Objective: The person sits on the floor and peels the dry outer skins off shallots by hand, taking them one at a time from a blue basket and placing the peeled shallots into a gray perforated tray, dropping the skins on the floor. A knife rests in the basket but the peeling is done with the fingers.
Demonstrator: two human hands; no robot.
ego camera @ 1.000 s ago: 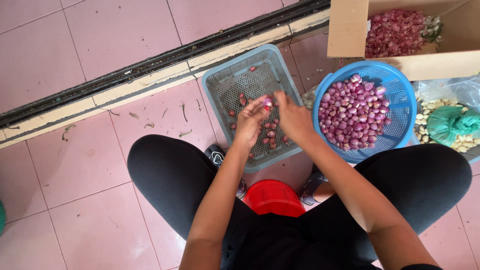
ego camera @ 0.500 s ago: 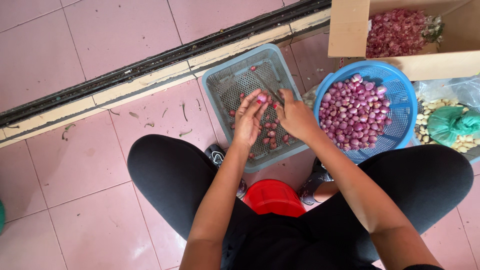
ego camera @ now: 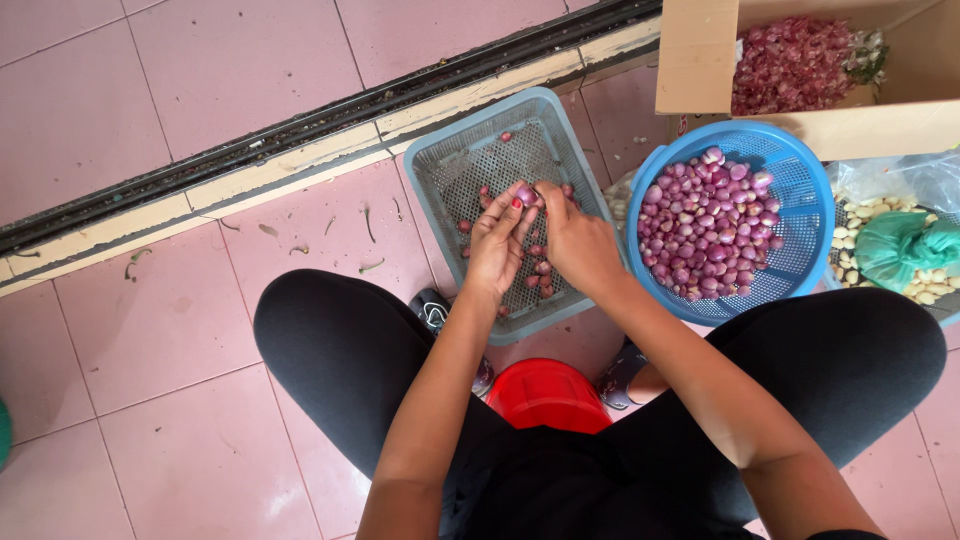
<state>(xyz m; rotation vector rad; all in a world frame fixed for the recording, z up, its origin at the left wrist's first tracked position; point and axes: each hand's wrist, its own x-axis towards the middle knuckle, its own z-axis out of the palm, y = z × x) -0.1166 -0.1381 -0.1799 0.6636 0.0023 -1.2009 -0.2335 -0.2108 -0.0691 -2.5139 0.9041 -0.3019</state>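
I hold a small purple shallot (ego camera: 526,194) over a grey-blue rectangular mesh basket (ego camera: 432,165). My left hand (ego camera: 497,248) grips it from the left, red-nailed fingers curled round it. My right hand (ego camera: 578,240) meets it from the right, fingertips closed on the same shallot; whether that hand also holds a blade is hidden. Several shallots and bits of skin (ego camera: 540,275) lie in the basket under my hands. To the right, touching it, stands a round blue basket (ego camera: 815,195) heaped with peeled shallots (ego camera: 705,225).
A cardboard box (ego camera: 695,60) of red unpeeled shallots (ego camera: 790,60) sits behind the blue basket. A green bag (ego camera: 900,245) lies on garlic cloves (ego camera: 930,285) at far right. A red stool (ego camera: 545,395) is between my knees. A dark floor track (ego camera: 250,140) crosses the pink tiles.
Both hands have shifted slightly up and left over the grey basket, still working the same shallot. The baskets and box have not moved.
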